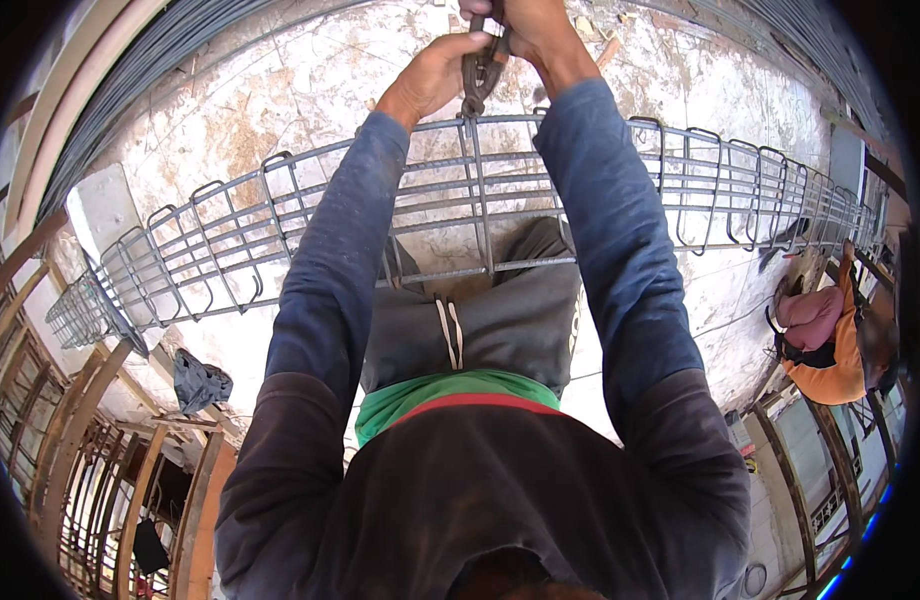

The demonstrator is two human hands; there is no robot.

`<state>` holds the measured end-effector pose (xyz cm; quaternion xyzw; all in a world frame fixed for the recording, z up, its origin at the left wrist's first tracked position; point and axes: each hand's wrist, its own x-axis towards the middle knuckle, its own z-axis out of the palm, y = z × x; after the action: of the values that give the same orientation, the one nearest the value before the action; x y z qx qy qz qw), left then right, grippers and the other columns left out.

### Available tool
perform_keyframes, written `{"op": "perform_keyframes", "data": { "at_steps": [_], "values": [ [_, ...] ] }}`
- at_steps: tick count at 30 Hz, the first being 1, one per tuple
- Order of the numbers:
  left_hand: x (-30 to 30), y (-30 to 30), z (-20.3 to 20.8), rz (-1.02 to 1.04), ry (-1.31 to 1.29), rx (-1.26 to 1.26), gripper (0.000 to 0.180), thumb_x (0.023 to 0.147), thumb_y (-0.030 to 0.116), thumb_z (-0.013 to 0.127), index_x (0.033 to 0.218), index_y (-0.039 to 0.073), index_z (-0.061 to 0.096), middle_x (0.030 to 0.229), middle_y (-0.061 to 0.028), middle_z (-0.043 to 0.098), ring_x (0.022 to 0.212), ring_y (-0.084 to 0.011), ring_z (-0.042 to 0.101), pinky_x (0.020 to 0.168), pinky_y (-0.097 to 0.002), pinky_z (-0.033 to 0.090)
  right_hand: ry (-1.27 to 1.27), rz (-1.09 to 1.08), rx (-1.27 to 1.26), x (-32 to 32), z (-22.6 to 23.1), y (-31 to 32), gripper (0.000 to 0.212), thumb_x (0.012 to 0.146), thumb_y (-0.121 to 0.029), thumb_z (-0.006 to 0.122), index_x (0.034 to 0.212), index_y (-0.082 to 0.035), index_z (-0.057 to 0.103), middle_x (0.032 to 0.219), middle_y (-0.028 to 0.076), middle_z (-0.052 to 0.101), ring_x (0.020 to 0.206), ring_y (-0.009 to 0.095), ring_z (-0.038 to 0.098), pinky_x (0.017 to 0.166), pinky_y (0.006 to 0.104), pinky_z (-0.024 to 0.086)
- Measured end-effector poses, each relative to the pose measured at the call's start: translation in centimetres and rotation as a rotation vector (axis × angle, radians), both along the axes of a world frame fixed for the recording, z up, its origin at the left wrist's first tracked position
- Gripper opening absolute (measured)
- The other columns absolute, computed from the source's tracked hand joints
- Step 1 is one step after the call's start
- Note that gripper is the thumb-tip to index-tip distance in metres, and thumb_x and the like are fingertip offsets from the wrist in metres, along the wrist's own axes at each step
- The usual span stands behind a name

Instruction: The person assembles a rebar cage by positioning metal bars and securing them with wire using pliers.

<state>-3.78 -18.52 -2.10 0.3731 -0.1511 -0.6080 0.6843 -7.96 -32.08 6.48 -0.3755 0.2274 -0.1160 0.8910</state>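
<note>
A pair of pincers (pixel 483 70) points down with its jaws at the top bar of a long steel rebar cage (pixel 480 180). My left hand (pixel 432 78) is closed at one handle, its thumb laid against it. Around the other handle my right hand (pixel 542 38) is wrapped, its fingers partly cut off by the upper edge. The jaws meet the bar where a stirrup crosses it; any tie wire there is too small to make out. Beneath my arms, the cage spans from left to right in front of my legs.
Bundles of long steel rods (pixel 140 100) lie at the far left, with more at the far right. A person in an orange top (pixel 828 350) sits at the right by the cage's end. Wooden frames (pixel 130 480) and a dark cloth (pixel 201 382) are at the lower left.
</note>
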Motion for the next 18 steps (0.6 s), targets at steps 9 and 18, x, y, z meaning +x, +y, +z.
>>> {"op": "perform_keyframes", "data": {
  "at_steps": [9,18],
  "values": [
    [0.4,-2.3,-0.9,-0.2,-0.078,0.036,0.031,0.095,0.016,0.061,0.113,-0.008,0.062,0.103,-0.0131,0.065,0.095,-0.0172,0.063,0.088,-0.0314,0.051,-0.369,-0.114,0.104,-7.4,-2.3,-3.1,0.05,0.095,-0.056,0.047,0.093,-0.006,0.053,0.074,0.006,0.053,0.072,0.023,0.055,0.075,0.0404,0.048],
    [-0.7,-2.5,4.1,0.652,-0.265,0.05,0.018,0.096,0.011,0.057,0.1,-0.005,0.063,0.086,-0.0063,0.06,0.07,-0.0121,0.05,0.065,-0.028,0.044,-0.259,-0.343,-0.42,-11.2,3.5,1.9,0.081,0.092,-0.069,0.036,0.155,-0.022,0.015,0.154,0.015,0.026,0.141,0.032,0.027,0.117,0.0489,0.017]
  ]
}}
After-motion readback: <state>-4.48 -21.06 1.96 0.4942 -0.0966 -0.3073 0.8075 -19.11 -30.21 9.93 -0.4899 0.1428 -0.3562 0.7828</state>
